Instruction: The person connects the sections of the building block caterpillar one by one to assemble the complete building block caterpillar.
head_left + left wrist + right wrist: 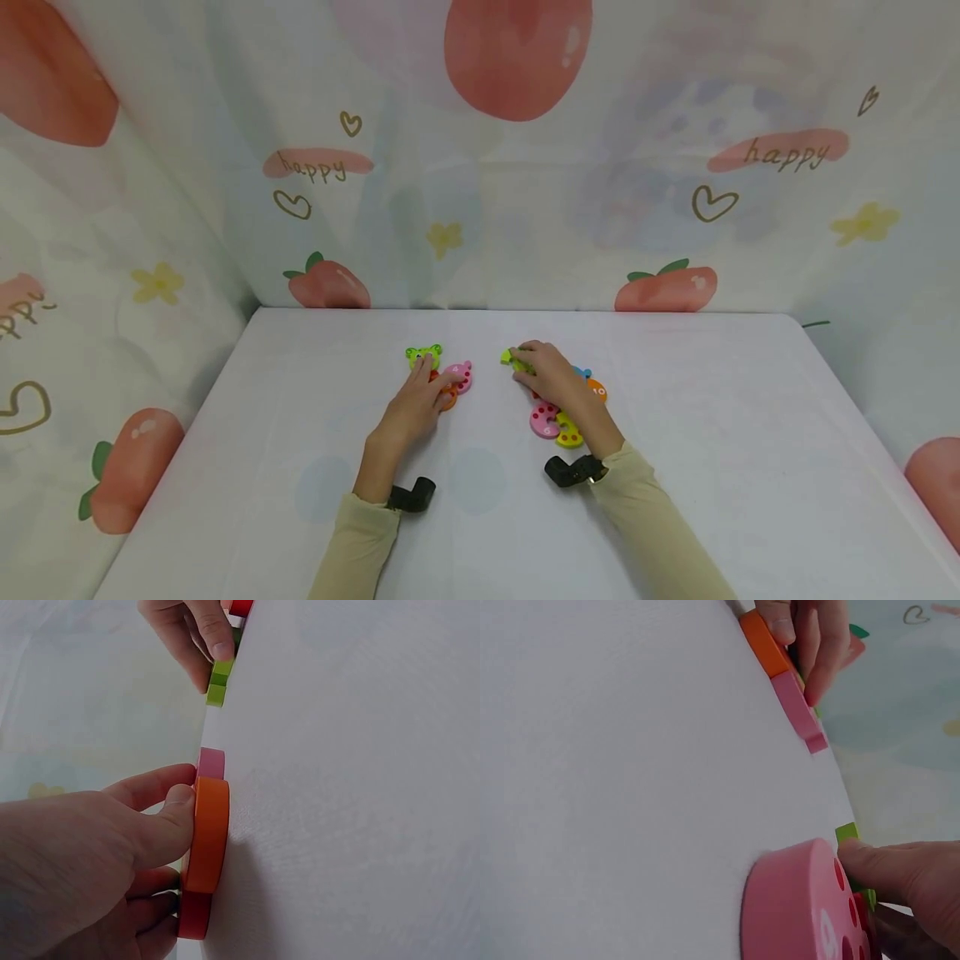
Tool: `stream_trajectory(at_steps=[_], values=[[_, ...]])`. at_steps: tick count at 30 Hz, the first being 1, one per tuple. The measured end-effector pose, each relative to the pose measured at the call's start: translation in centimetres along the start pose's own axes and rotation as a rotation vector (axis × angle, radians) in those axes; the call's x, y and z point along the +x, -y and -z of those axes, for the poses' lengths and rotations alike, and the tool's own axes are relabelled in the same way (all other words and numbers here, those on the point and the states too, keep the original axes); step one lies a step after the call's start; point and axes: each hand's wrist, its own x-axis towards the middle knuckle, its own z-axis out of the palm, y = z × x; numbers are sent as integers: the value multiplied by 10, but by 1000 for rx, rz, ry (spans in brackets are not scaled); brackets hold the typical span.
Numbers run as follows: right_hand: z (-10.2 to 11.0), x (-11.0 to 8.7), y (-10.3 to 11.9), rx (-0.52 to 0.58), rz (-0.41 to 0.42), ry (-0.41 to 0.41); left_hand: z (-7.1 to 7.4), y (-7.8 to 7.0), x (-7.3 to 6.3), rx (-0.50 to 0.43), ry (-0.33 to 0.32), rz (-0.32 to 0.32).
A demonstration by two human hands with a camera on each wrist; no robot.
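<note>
My left hand [408, 410] rests on a small group of flat painted toy pieces. The thumb lies on an orange piece [210, 832], and its fingers spread over a red piece [195, 915], a pink piece [467, 377] and a green animal-head piece [414, 355]. To the right, my right hand [558, 377] pinches a light green piece [506, 357] between thumb and fingers at the tabletop. Below that hand lie a pink piece with red dots [542, 421] and a yellow piece with red dots [570, 433]. The right hand partly hides this second group.
An orange piece [597, 389] and a blue piece [582, 372] sit at the right edge of the second group. Both groups lie on a white tabletop [712, 467]. A printed cloth [525, 208] hangs behind it and along the sides.
</note>
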Motion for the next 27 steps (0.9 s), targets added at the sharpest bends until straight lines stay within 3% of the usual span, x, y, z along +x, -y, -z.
stream_trajectory(at_steps=[8, 13, 18, 27], values=[[-8, 9, 9, 313, 110, -115, 0, 3, 0, 9, 0, 10], [-14, 20, 30, 286, 129, -77, -1, 5, -1, 12, -3, 3], [-22, 29, 44, 259, 85, -15, -2, 7, -1, 2, -15, -20], [-26, 32, 47, 225, 87, -42, -2, 6, -2, -6, -42, -65]])
